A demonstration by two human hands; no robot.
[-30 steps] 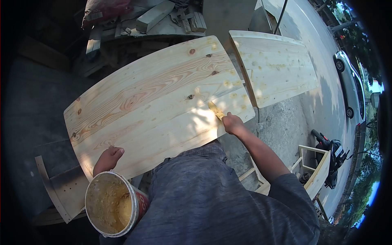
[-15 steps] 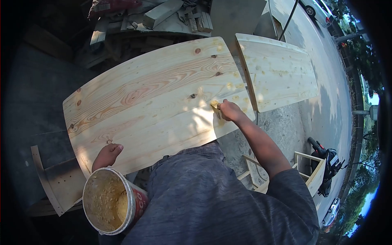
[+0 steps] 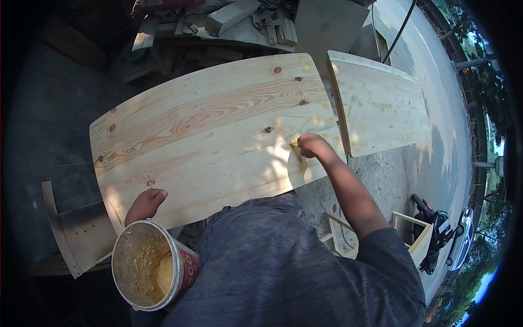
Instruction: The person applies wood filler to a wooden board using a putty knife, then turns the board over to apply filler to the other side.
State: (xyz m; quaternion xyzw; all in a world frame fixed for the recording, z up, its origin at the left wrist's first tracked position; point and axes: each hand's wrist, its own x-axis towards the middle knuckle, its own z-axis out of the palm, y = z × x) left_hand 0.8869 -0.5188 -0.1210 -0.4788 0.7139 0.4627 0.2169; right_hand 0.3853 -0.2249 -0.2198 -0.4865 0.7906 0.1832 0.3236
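Note:
A pale wooden board (image 3: 201, 147) with dark knots lies in front of me. My right hand (image 3: 314, 146) is closed on a putty knife (image 3: 295, 143), with yellowish filler about its tip, low over the board's right part. Most of the knife is hidden by the fingers. Close to the board's lower left edge is my left hand (image 3: 146, 206), curled into a fist; whatever it may hold is hidden. Just below that fist, a bucket (image 3: 122, 267) is tilted toward me, with yellowish paste (image 3: 165, 272) inside. Its handle does not show clearly.
A second board (image 3: 381, 106) with yellow filler spots lies to the right. Wood scraps (image 3: 231, 16) are piled on a bench at the back. At right are a wooden frame (image 3: 417, 242), a parked motorbike (image 3: 433, 240), and a white car (image 3: 463, 240) on the road.
The view has shifted slightly, so the boards appear farther right. My right hand with the putty knife stays near the same spot on the board. The white car has moved up along the road.

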